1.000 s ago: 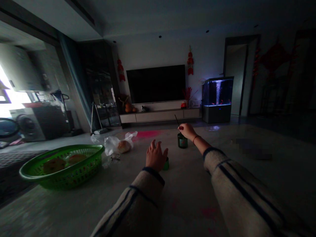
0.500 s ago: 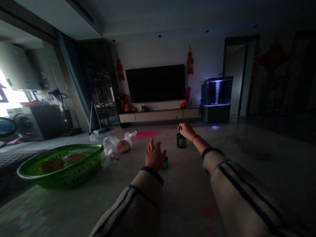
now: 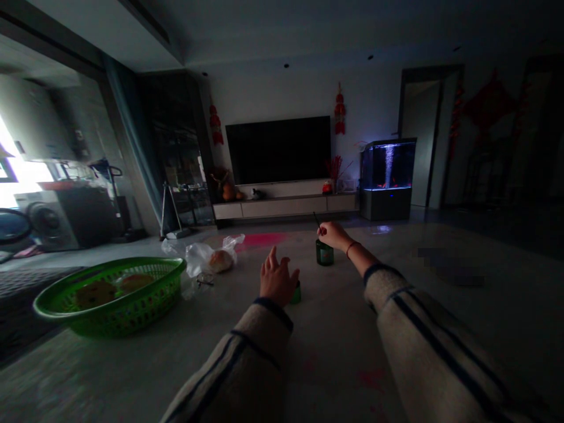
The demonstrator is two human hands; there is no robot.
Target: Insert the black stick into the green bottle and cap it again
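Observation:
My right hand (image 3: 333, 234) pinches a thin dark stick (image 3: 316, 220) over a dark green glass jar (image 3: 325, 254) standing on the table (image 3: 247, 352). The stick slants up to the left; its lower end is hidden by my fingers and the jar's rim. My left hand (image 3: 278, 278) hovers, fingers apart and empty, above the table. Beside its thumb sits a smaller green piece (image 3: 296, 292), partly hidden by the hand, perhaps a lid or cup.
To the left stands a green plastic basket (image 3: 118, 314) with yellowish items in it. A bread roll (image 3: 220, 261) lies by a clear plastic bag (image 3: 198, 257), with eyeglasses (image 3: 204, 281) in front. A lit fish tank (image 3: 388, 167) and a television (image 3: 279, 151) are across the room.
My right hand has dipped very slightly, and the stick leans more to the left. My left hand has hardly moved. The whole view has shifted slightly.

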